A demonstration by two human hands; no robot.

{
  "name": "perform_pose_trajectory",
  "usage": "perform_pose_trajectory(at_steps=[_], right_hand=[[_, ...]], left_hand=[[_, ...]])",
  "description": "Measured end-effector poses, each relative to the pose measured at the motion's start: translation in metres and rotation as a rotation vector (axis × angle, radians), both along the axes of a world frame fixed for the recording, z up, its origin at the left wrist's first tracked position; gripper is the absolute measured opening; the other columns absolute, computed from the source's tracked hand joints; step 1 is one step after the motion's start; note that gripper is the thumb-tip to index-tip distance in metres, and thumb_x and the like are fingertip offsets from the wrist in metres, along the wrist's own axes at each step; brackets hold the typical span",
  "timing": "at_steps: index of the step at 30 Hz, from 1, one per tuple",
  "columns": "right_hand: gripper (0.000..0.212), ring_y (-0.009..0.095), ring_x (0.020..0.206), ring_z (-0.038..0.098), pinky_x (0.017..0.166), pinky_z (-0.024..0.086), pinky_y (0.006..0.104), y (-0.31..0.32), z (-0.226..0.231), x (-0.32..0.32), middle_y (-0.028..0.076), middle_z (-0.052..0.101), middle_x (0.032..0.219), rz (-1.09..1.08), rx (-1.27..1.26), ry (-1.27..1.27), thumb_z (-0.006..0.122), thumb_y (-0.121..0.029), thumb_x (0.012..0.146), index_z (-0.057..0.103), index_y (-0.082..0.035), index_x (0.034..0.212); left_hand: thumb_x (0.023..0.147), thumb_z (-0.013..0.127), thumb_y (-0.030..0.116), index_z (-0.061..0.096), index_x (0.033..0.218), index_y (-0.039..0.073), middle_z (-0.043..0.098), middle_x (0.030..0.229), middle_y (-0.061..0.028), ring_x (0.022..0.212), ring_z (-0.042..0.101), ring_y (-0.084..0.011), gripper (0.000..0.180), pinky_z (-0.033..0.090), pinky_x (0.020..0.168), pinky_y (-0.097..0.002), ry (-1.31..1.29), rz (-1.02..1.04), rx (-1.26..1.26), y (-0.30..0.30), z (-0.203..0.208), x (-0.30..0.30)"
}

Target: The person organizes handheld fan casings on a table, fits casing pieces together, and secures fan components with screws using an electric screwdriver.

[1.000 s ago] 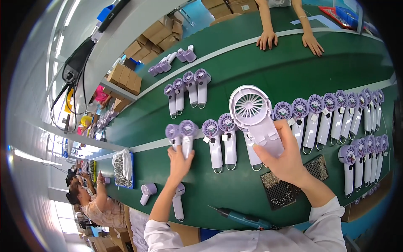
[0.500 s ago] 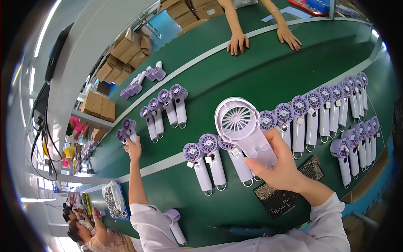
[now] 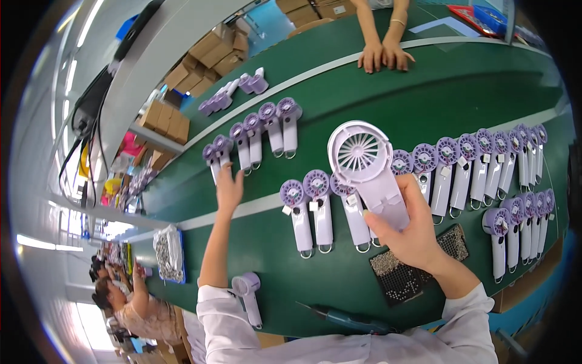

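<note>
My right hand [image 3: 418,233] is closed around the handle of a pale lilac handheld fan shell [image 3: 381,193], its round slatted grille tilted up over the bench. My left hand [image 3: 228,191] reaches out to the far left with its fingers apart. Just beyond its fingertips, two lilac handheld fans [image 3: 213,155] lie at the near end of a row on the green belt. Under the held shell, a row of opened fans [image 3: 301,212] with exposed motors and small white connectors lies on the bench. Another lilac fan piece [image 3: 248,297] rests near my left forearm.
A black screw tray [image 3: 397,280] and a teal electric screwdriver [image 3: 351,320] lie near me. More opened fans [image 3: 509,230] stand at right. At left is a blue tray with bagged metal parts [image 3: 170,252]. Across the belt rest a co-worker's hands [image 3: 383,56].
My left hand has let go of the fans on the belt and drawn back slightly. The right hand still holds the shell. The co-worker's hands have come together. The view has shifted.
</note>
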State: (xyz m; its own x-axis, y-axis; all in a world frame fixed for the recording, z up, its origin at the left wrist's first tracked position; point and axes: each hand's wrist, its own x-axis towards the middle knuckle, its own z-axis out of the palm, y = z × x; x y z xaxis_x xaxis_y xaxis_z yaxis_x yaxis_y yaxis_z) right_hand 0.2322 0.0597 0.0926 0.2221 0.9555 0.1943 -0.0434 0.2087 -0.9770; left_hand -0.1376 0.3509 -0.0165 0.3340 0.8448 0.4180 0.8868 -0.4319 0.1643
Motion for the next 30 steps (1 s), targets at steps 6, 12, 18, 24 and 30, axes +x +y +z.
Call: perform_pose_trajectory(at_steps=[6,12,18,24,30], right_hand=[[0.033,0.006,0.061,0.055,0.051,0.043,0.0209,-0.006,0.007,-0.005,0.004,0.058,0.090,0.024,-0.053,0.163,0.067,-0.006,0.084,0.043,-0.004,0.105],[0.032,0.005,0.054,0.051,0.044,0.041,0.0189,-0.014,0.019,-0.015,0.003,0.057,0.081,0.035,-0.011,0.190,0.066,-0.002,0.084,0.042,-0.004,0.106],[0.032,0.007,0.052,0.051,0.043,0.042,0.0208,-0.021,0.020,-0.020,0.006,0.057,0.083,-0.019,-0.034,0.184,0.064,0.000,0.084,0.041,-0.003,0.107],[0.030,0.008,0.049,0.051,0.042,0.040,0.0207,-0.019,0.017,-0.025,0.006,0.055,0.080,0.008,-0.056,0.161,0.061,0.001,0.085,0.040,-0.003,0.106],[0.031,0.008,0.049,0.050,0.042,0.040,0.0208,-0.011,0.010,-0.023,0.006,0.054,0.080,-0.042,-0.072,0.140,0.061,0.002,0.084,0.040,-0.003,0.106]], left_hand=[[0.089,0.053,0.053,0.040,0.119,0.005,0.063,0.095,-0.0246,0.088,0.063,-0.0426,0.058,0.049,0.073,-0.0491,0.109,0.029,-0.578,-0.162,0.061,0.118],[0.077,0.059,0.066,0.049,0.105,0.002,0.052,0.084,-0.0212,0.062,0.061,-0.0336,0.070,0.051,0.049,-0.0409,0.276,0.033,-0.250,-0.215,0.022,0.155],[0.076,0.067,0.047,0.048,0.118,0.004,0.048,0.104,-0.0269,0.093,0.055,-0.0415,0.063,0.053,0.068,-0.0471,0.250,0.016,-0.368,-0.201,0.010,0.132],[0.082,0.063,0.048,0.049,0.121,0.006,0.047,0.105,-0.0271,0.100,0.050,-0.0427,0.060,0.047,0.080,-0.0501,0.155,-0.021,-0.307,-0.190,0.002,0.116],[0.084,0.060,0.048,0.047,0.128,0.003,0.051,0.097,-0.0281,0.086,0.053,-0.0420,0.064,0.047,0.077,-0.0480,0.035,0.044,-0.300,-0.137,0.021,0.071]])
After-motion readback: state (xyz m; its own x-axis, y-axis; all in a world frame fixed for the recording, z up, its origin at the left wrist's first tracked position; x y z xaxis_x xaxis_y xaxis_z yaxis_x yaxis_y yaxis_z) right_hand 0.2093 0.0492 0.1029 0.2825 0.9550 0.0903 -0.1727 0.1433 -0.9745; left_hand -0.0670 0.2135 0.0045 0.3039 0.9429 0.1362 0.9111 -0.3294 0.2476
